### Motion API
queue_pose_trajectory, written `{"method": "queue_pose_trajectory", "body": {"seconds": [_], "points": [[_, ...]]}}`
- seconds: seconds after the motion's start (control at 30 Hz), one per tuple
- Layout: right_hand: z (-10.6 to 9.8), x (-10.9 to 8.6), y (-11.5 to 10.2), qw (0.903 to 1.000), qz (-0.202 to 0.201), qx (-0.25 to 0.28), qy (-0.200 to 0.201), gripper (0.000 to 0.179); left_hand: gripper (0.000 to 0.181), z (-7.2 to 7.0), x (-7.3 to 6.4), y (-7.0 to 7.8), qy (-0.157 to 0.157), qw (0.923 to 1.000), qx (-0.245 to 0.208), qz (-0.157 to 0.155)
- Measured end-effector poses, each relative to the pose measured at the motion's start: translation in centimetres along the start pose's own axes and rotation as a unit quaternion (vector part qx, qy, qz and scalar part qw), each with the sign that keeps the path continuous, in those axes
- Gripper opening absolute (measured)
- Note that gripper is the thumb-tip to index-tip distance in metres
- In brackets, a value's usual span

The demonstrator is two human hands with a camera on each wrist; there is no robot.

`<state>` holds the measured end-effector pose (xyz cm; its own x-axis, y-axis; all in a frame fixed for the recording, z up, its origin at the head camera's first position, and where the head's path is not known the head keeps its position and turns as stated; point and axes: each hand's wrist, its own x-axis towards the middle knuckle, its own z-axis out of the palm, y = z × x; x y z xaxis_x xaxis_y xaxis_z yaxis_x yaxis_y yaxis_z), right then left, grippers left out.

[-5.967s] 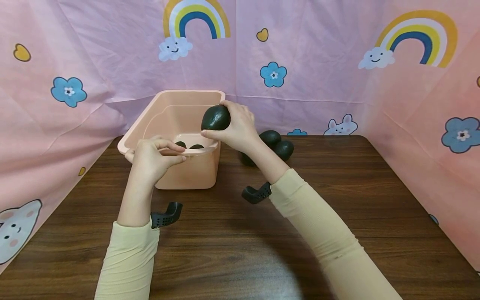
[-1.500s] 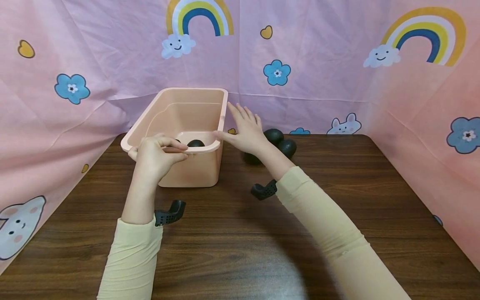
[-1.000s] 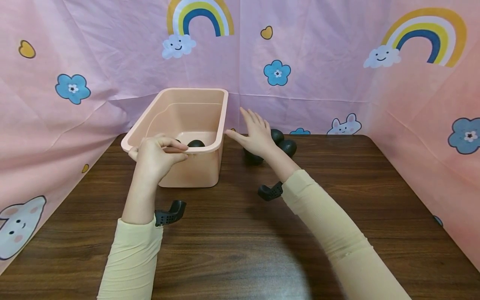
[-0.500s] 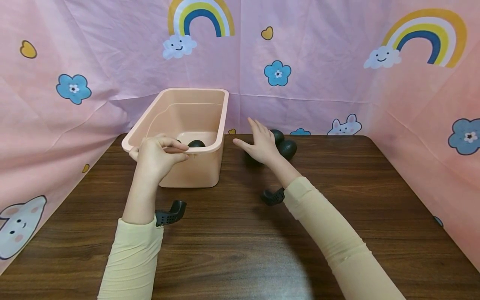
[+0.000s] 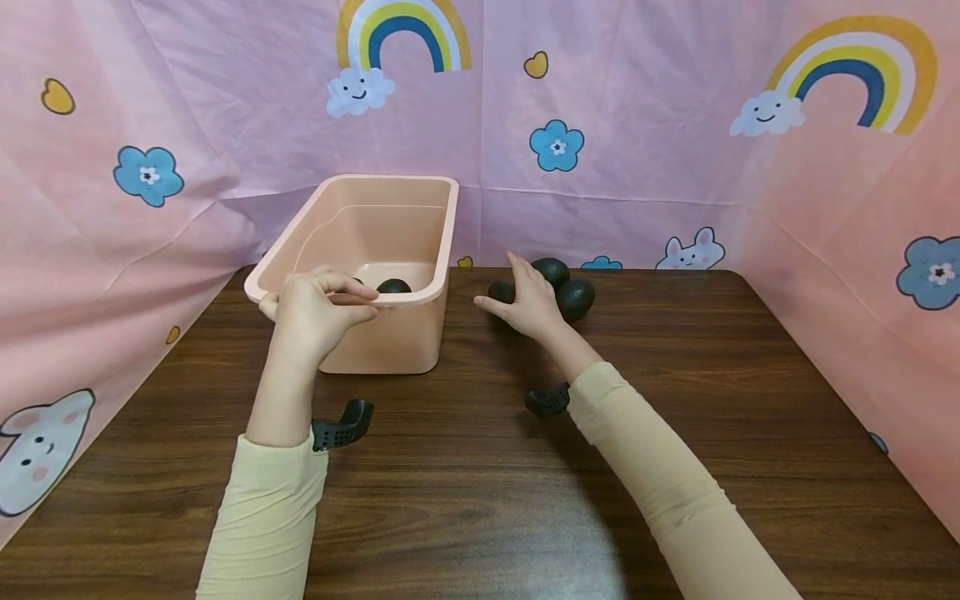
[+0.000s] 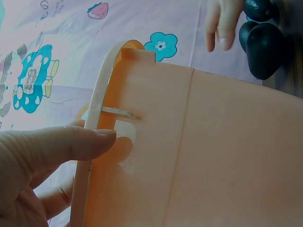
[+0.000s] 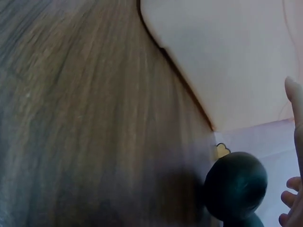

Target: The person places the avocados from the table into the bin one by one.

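Observation:
My left hand pinches the near rim of a peach plastic bin; the left wrist view shows the thumb lying over the rim. Inside the bin, the dark top of one avocado shows, and part of another peeks out beside my left fingers. To the right, my right hand hovers with fingers spread over a group of dark green avocados. One avocado shows between its thumb and index finger, and two others, an upper avocado and a lower avocado, lie just behind the hand.
Everything stands on a dark wood-grain table. A pink and lilac cloth printed with rainbows and flowers hangs close behind the bin and along both sides. Each wrist carries a black camera mount, such as the left mount.
Six seconds ago my right hand held an avocado over the bin; that hand has since let go and moved right and down to the avocados on the table. My left hand stays on the rim.

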<state>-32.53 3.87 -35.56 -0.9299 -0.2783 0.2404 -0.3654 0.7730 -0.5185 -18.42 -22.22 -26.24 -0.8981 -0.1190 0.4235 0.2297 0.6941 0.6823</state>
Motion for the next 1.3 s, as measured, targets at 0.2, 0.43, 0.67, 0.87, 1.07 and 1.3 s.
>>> {"method": "queue_pose_trajectory", "body": {"seconds": [0.2,0.43,0.67,0.87,1.07,1.3], "points": [[0.7,-0.1,0.6,1.0000,0.008,0.004,-0.002,0.102,0.019,0.1,0.0,-0.1,0.001,1.0000,0.002,0.001],[1.3,-0.1,1.2,0.9999,0.010,0.012,-0.001,0.104,0.019,0.1,0.0,-0.1,0.000,1.0000,-0.001,0.000],[1.9,-0.4,1.7,0.9996,0.016,0.024,-0.006,0.100,0.019,0.1,0.1,0.0,-0.002,1.0000,0.000,0.000],[2.3,-0.6,2.0,0.9989,0.017,0.043,-0.012,0.098,0.019,0.1,0.1,-0.1,0.002,1.0000,0.003,0.000],[2.5,-0.7,2.2,0.9985,0.016,0.051,-0.012,0.097,0.019,0.0,0.0,-0.1,0.001,1.0000,0.000,0.000],[2.7,-0.8,2.5,0.9978,0.022,0.059,-0.021,0.091,0.018,0.1,0.0,-0.1,0.002,1.0000,0.002,0.001]]}}
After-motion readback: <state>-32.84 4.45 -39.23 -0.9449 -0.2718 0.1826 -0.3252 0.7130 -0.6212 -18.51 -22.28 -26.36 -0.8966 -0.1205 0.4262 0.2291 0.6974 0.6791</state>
